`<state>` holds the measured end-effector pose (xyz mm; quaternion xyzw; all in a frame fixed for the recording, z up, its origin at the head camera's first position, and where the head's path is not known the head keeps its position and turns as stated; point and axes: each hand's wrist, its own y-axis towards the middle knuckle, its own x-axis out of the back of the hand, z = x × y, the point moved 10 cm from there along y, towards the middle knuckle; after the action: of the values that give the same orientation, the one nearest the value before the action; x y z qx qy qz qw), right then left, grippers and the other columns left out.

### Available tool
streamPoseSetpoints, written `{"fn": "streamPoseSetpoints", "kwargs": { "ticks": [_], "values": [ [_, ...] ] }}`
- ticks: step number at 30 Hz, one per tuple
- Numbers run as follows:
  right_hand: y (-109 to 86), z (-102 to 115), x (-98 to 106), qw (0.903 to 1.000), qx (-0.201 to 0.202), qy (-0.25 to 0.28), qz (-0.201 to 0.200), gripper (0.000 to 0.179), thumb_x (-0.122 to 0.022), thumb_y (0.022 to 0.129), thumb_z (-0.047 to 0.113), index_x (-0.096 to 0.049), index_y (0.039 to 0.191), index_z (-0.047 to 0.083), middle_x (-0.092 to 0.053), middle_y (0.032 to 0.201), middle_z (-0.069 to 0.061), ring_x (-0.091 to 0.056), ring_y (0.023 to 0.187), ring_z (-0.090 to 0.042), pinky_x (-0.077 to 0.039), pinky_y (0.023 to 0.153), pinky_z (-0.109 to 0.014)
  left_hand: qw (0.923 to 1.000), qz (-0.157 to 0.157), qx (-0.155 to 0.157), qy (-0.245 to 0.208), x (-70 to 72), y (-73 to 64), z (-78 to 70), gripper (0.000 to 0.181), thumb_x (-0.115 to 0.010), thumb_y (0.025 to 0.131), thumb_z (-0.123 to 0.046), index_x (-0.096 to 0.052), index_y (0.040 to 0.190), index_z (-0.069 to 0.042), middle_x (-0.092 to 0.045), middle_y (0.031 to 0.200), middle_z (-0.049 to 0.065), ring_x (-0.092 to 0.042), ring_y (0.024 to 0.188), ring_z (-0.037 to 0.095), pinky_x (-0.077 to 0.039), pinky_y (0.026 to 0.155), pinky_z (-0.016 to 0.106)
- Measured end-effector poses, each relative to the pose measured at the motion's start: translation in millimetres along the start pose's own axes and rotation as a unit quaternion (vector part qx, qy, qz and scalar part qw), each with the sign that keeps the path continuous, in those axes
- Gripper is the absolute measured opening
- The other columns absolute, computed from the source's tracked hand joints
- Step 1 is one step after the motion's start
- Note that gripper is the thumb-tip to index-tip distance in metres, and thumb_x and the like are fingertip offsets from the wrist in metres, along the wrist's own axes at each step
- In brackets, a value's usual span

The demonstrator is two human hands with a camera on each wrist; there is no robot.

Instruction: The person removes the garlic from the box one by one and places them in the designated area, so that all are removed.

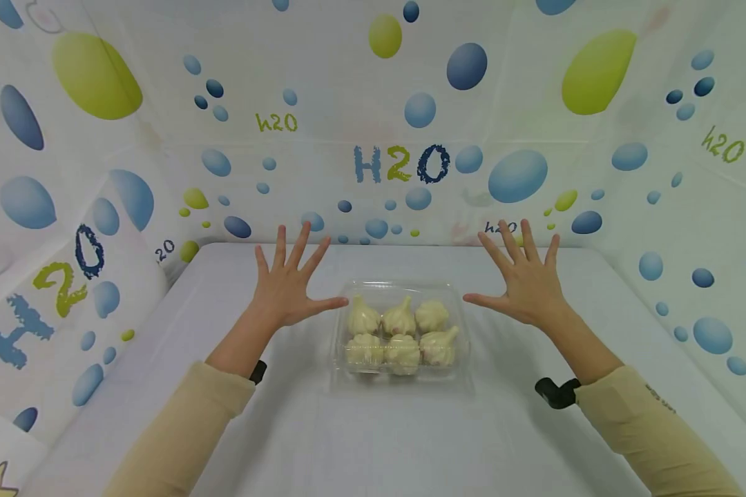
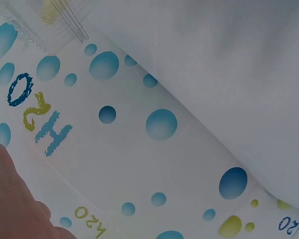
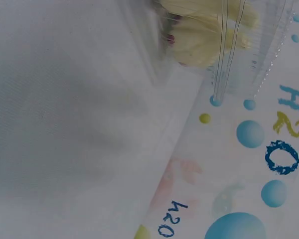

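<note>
White surface (image 1: pixel 373 442) is filling the lower frame, and a clear box (image 1: pixel 382 291) of garlic bulbs (image 1: pixel 400 320) is sitting mid-frame, long axis running left-right. Left grip (image 1: pixel 284 293) and right grip (image 1: pixel 531 288) are flanking it, fingers spread, holding nothing (left thumb's looking nearer, can't tell if touching).

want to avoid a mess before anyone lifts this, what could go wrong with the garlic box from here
The clear container might flex if the left hand and right hand squeezed its sides, since it looks like light plastic.

The six garlic bulbs could shift or spill if it tipped; whether the lid is fastened can't be told.

Its transparent edges blend into the white table, so a grip might be misjudged.
</note>
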<state>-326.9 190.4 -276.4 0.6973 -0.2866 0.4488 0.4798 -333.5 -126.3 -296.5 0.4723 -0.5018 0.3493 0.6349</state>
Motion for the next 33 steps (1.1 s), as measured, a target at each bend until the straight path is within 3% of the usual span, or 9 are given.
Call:
{"fn": "streamPoseSetpoints", "kwargs": {
  "ticks": [3,9,19,26,33],
  "values": [
    [-1.7,2.1,-1.1,1.0000,0.003,0.001,-0.001,0.103,-0.052,0.067,0.077,-0.015,0.148,0.025,-0.010,0.152,-0.014,0.009,0.137,-0.032,0.009,0.096,-0.067,1.0000,-0.005,-0.003,0.001,-2.1,-4.1,0.0,0.103,-0.043,0.069,-0.081,-0.001,0.148,-0.029,0.021,0.151,0.003,0.029,0.130,0.033,0.003,0.096,0.069],
    [-4.2,5.2,-3.7,0.9998,0.012,0.008,-0.011,0.102,-0.052,0.067,0.077,-0.018,0.147,0.024,-0.011,0.152,-0.013,0.010,0.137,-0.029,0.013,0.096,-0.064,0.9998,-0.012,-0.006,-0.011,-5.5,-13.0,0.1,0.101,-0.045,0.070,-0.080,-0.005,0.148,-0.029,0.021,0.150,0.001,0.028,0.131,0.032,0.002,0.097,0.069],
    [-10.1,8.1,-8.0,0.9999,0.013,0.008,-0.006,0.104,-0.050,0.066,0.078,-0.007,0.148,0.031,-0.006,0.153,-0.011,0.014,0.136,-0.030,0.014,0.096,-0.063,0.9992,-0.019,-0.010,-0.034,-10.3,-24.8,-5.2,0.102,-0.049,0.070,-0.077,-0.006,0.148,-0.027,0.015,0.152,0.003,0.026,0.132,0.032,0.005,0.097,0.068],
    [-14.8,13.7,-9.0,0.9996,0.021,0.017,-0.011,0.102,-0.050,0.066,0.079,-0.015,0.147,0.028,-0.011,0.152,-0.013,0.012,0.137,-0.030,0.003,0.096,-0.069,0.9985,-0.023,-0.018,-0.047,-16.7,-34.9,-10.2,0.102,-0.049,0.071,-0.076,-0.006,0.148,-0.026,0.014,0.152,0.004,0.023,0.133,0.033,-0.001,0.098,0.068],
    [-20.1,18.4,-13.1,0.9993,0.026,0.024,-0.006,0.101,-0.049,0.067,0.078,-0.016,0.147,0.026,-0.006,0.153,-0.012,0.013,0.137,-0.030,0.002,0.096,-0.070,0.9978,-0.028,-0.022,-0.056,-21.3,-40.5,-13.6,0.102,-0.050,0.071,-0.075,-0.007,0.149,-0.024,0.011,0.153,0.006,0.018,0.135,0.035,-0.005,0.099,0.067]
  ]
}}
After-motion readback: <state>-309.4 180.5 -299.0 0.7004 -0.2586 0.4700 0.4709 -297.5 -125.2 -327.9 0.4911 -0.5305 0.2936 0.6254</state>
